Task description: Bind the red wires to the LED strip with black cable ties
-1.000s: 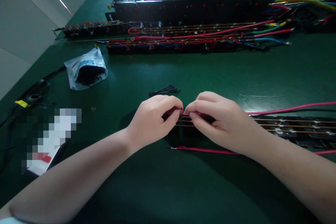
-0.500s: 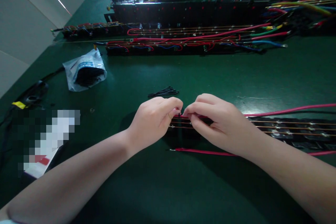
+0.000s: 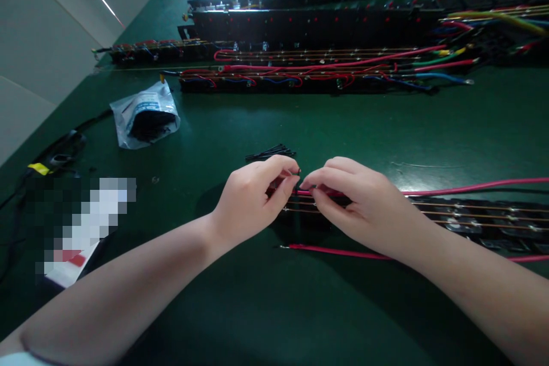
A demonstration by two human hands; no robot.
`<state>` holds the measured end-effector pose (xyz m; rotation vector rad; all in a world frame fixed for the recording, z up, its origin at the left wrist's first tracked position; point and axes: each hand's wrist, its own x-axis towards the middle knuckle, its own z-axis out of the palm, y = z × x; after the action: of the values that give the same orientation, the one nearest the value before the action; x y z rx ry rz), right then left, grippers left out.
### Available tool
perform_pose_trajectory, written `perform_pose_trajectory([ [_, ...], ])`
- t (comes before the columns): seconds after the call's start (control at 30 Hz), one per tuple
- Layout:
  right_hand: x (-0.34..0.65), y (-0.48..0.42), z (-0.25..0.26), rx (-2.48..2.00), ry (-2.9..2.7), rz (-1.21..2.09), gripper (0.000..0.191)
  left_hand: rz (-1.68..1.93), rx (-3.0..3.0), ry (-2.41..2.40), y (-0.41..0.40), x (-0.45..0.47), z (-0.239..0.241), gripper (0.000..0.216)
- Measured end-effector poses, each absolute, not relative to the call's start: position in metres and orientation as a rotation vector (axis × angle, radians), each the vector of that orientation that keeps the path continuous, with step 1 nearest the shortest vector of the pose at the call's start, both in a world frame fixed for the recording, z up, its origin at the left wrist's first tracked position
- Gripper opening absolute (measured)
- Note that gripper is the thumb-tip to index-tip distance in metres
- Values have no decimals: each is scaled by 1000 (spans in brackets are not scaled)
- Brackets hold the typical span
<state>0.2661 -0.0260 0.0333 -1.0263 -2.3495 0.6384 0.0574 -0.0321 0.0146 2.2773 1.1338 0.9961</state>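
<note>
A thick red wire runs along the back edge of a black strip assembly with bare copper-coloured rods. My right hand is closed over it, thumb and fingertips drawn together at the wire near its left stretch. Just left of that, my left hand has its thumb and index finger curled close together above the assembly's left end. A tiny dark bit shows at the left index fingertip, too small to name. Behind the left hand lie several black cable ties. A second red wire with a bare end lies in front.
A clear plastic bag of black pieces lies at the left. Nearer are a blurred white box and a black cable with yellow tape. More wired strips and black housings line the back.
My left thumb and index finger have lifted slightly off the red wire and parted a little. My right hand stays at the wire. The whole view has shifted slightly.
</note>
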Motion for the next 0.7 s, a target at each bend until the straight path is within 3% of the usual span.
perform_pose_trajectory([
  [0.23, 263, -19, 35, -1162, -2343, 745, 19, 1117, 2382, 1109, -37, 58, 16, 21],
  [0.43, 253, -5, 48, -1318, -2490, 853, 9, 591, 2685, 1358, -60, 67, 36, 17],
  [0.53, 249, -2, 54, -1364, -2505, 1002, 9, 499, 2674, 1392, -71, 68, 47, 18],
  [0.7, 251, -4, 49, -1352, -2330, 1238, 16, 338, 2594, 1351, -73, 63, 57, 35],
])
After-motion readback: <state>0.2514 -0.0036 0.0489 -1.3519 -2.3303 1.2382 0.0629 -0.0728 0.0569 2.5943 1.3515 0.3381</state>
